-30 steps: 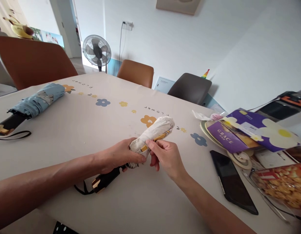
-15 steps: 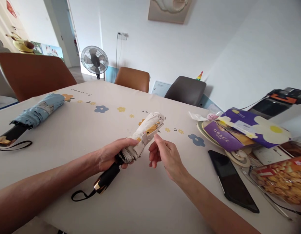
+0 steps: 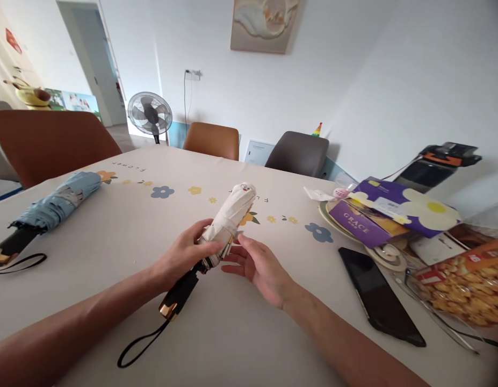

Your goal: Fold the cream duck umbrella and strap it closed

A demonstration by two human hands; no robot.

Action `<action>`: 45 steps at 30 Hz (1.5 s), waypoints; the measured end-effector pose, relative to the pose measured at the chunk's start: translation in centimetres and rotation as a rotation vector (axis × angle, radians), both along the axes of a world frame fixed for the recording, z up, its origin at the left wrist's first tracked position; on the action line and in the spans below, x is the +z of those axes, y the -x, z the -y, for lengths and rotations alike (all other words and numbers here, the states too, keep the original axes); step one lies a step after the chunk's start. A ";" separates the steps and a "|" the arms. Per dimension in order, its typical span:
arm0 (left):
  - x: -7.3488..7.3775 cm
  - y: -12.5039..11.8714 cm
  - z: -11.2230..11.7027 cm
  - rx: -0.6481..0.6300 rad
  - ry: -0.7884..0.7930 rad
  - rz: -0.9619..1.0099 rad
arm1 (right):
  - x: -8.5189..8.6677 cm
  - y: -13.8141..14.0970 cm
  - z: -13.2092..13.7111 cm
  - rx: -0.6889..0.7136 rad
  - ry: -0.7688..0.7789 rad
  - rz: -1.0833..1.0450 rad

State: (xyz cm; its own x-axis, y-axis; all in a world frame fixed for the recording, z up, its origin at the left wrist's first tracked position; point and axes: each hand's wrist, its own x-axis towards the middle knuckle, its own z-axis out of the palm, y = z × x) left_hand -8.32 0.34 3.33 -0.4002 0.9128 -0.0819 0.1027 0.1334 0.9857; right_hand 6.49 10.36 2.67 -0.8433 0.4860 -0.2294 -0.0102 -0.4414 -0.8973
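A folded white umbrella (image 3: 228, 215) with a black handle, gold trim and a wrist loop lies slanted over the table, its tip pointing away from me. My left hand (image 3: 188, 252) is wrapped round the canopy's lower part, thumb on top. Beside the canopy's right side is my right hand (image 3: 259, 266), fingers apart; the fingertips reach to the fabric's edge, and whether they touch it I cannot tell. On the left of the table rests a second folded umbrella (image 3: 59, 203), light blue, with a similar black and gold handle.
The tablecloth (image 3: 216, 333) has printed flowers. On the right lie a black phone (image 3: 380, 295), purple boxes (image 3: 355, 223), a bag of snacks (image 3: 470, 285) and a dark bottle (image 3: 430, 166). Chairs (image 3: 211, 141) and a fan (image 3: 150, 114) stand beyond the table.
The white umbrella has been turned about its length, so the yellow print and strap no longer face up. My right hand has moved slightly left and lower. The camera view has tilted up.
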 end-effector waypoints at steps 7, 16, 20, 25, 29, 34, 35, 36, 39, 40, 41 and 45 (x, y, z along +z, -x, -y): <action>-1.8 -1.5 0.3 0.039 -0.007 -0.384 | -0.8 0.2 0.9 -0.034 0.158 -0.134; 0.1 -0.6 0.3 -0.210 0.266 0.285 | -1.1 0.2 -1.1 -0.279 0.228 -0.287; -0.1 -0.9 0.5 -0.452 0.298 0.696 | -1.3 0.0 -1.6 -0.165 0.198 -0.333; -0.8 -2.0 0.6 -0.295 0.217 0.461 | -1.2 0.1 -1.7 -0.135 0.144 -0.274; -0.9 -2.3 0.7 -0.158 0.182 0.019 | -1.1 0.3 -0.9 -0.049 0.111 -0.278; -1.6 -2.5 1.0 -0.039 0.120 -0.393 | -1.7 0.5 0.3 0.018 0.170 -0.298; -2.0 -2.7 1.1 -0.049 0.129 -0.466 | -2.0 0.6 0.4 0.014 0.194 -0.302; -2.4 -2.9 1.2 -0.063 0.141 -0.532 | -2.2 0.6 0.5 0.007 0.219 -0.307; -3.4 -4.0 1.6 -0.097 0.167 -0.672 | -2.7 0.6 0.5 -0.021 0.279 -0.336; -3.5 -4.4 1.7 -0.105 0.163 -0.698 | -2.8 0.6 0.5 -0.032 0.287 -0.342; -3.5 -4.7 1.9 -0.108 0.150 -0.715 | -2.8 0.5 0.5 -0.045 0.288 -0.340; -2.5 -4.8 2.4 -0.226 0.065 -0.596 | -2.6 0.2 0.4 0.005 0.287 -0.254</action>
